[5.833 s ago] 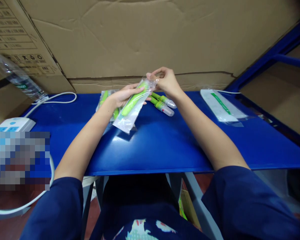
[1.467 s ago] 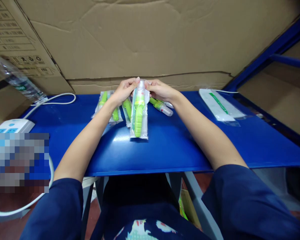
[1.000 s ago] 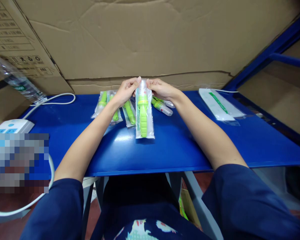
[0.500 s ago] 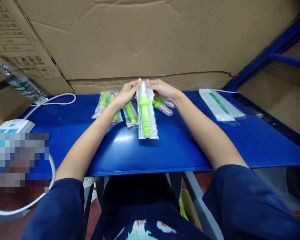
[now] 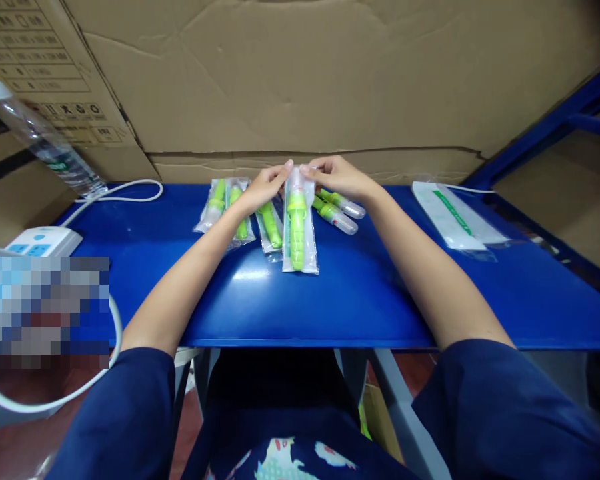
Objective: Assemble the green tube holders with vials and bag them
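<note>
My left hand (image 5: 269,185) and my right hand (image 5: 338,176) both pinch the far end of a clear plastic bag (image 5: 311,247), one at each side. Inside the bag lies a bright green, ribbed-handled tool (image 5: 297,227) with a clear cap pointing away from me; its exact kind cannot be made out. Left of it are bagged green tools of the same sort, one bag (image 5: 272,230) close beside and more bags (image 5: 213,207) partly behind my left forearm. By my right hand lie two unbagged green tools with clear caps (image 5: 341,219).
The work is on a blue table (image 5: 260,307) against a cardboard wall (image 5: 300,87). A flat plastic packet with a green strip (image 5: 447,213) lies at the right. To the left are a leaning water bottle (image 5: 55,150), a white power strip (image 5: 47,240) and its looping cable (image 5: 145,190).
The view has shifted slightly, so things sit a little further right. Both hands keep their pinch on the bag, whose near end sits slightly higher in the picture.
</note>
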`<state>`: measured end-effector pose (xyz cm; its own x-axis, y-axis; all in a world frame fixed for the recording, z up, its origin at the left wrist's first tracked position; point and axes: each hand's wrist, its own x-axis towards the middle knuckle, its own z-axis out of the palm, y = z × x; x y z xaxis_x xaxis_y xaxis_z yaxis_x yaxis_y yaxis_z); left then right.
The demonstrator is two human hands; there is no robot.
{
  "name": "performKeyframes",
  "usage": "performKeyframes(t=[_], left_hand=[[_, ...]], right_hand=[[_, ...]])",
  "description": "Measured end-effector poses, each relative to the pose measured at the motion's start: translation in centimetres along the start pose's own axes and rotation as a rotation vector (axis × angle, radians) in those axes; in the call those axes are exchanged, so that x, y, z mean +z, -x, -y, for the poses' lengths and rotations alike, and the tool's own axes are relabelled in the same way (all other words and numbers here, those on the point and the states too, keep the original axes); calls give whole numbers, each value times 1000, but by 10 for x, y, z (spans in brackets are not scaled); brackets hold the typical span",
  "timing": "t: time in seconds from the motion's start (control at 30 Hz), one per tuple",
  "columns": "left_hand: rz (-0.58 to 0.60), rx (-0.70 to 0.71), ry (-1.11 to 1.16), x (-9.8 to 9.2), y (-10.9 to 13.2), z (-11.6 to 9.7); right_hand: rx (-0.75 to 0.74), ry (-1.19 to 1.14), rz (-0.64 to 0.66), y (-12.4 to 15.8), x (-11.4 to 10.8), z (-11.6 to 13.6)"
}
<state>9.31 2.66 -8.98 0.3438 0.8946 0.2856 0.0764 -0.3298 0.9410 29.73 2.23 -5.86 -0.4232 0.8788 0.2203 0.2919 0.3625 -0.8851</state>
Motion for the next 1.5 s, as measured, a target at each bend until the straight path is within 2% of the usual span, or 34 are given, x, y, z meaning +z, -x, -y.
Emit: performKeyframes(t=[0.2,0.4,0.6,0.8,1.1,1.2,1.33,1.5], left_hand=[[14,20,-30,-5,3,-3],[50,78,-118,-11,-1,4],[68,89,-121,-13,-3,11],[79,91,-111,-16,-5,14],[-10,299,-159,-3,-9,8],[-13,276,-222,-4,-7,4],[11,166,-337,-10,-8,6],[2,56,-504,-20,-6,11]], right_hand=[[83,-55,21,-1,-2,-3],[158,-185,18,-1,-3,-5],[117,-188,51,1,-6,0],[42,-198,63,-5,-6,-13],[-66,-101,-35,-6,-20,-13],[-17,-114,-49,-3,-18,-9],[99,-156,-22,-1,-12,-8],[219,-192,-81,-3,-11,-14]])
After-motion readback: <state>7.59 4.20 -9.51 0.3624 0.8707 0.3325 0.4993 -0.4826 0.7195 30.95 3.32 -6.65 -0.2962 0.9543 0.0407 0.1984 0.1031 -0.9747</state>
